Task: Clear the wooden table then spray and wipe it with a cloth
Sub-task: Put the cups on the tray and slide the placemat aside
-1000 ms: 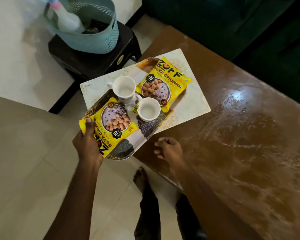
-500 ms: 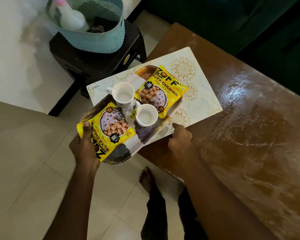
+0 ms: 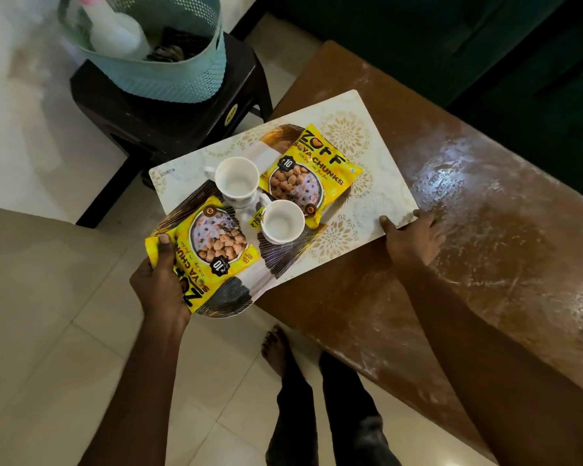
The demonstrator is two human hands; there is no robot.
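A dark patterned tray [image 3: 283, 250] carries two white cups [image 3: 237, 178] [image 3: 281, 220] and two yellow snack packets [image 3: 312, 173] [image 3: 212, 250]. It juts off the near-left end of the brown wooden table [image 3: 485, 230], over a white placemat [image 3: 381, 183]. My left hand [image 3: 160, 284] grips the tray's near-left edge, thumb pressing on the nearer packet. My right hand [image 3: 413, 238] pinches the placemat's near-right corner, fingers on its edge. The tabletop looks smeared and glossy.
A dark stool [image 3: 182, 105] stands beyond the table's left end, holding a teal perforated basket [image 3: 182, 79] with a white spray bottle [image 3: 115, 35] and a dark cloth [image 3: 172, 50]. A dark green sofa [image 3: 485, 45] borders the far side. My bare foot [image 3: 276, 348] stands on the tiled floor.
My right hand moved from the table edge near the tray out to the right and took hold of the placemat's corner. My left hand kept its grip on the tray.
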